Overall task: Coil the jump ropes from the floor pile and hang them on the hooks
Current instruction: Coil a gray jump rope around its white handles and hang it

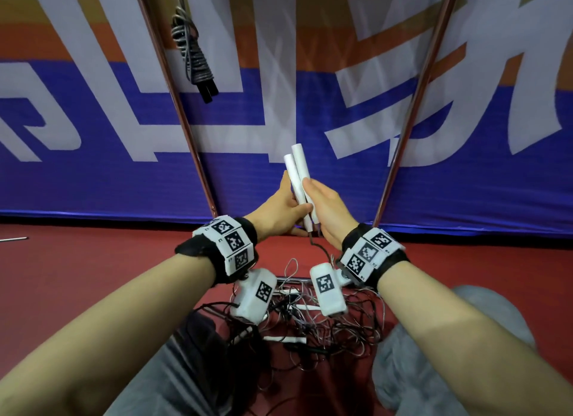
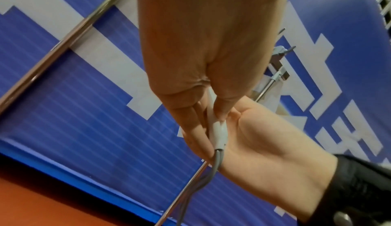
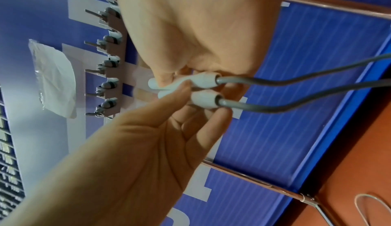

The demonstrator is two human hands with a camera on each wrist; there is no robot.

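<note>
The 2 white handles [image 1: 298, 179] of a jump rope sit side by side, upper ends angled up and away, clasped between both hands. The right hand [image 1: 328, 211] has fingers curled round them, thumb lying along the upper handle; the left hand [image 1: 280, 209] pinches their lower part with thumb and fingers. From the handle ends just below the fingers, 2 grey cords [image 3: 296, 94] run out and drop to the tangled pile of ropes [image 1: 313, 319] on the red floor [image 1: 77, 279], beneath the wrists. Above and left of the fingers, a coiled rope [image 1: 193, 54] with black handles hangs before the blue banner [image 1: 465, 173]. A row of hooks [image 3: 106, 65] shows beyond the fingertips.
</note>
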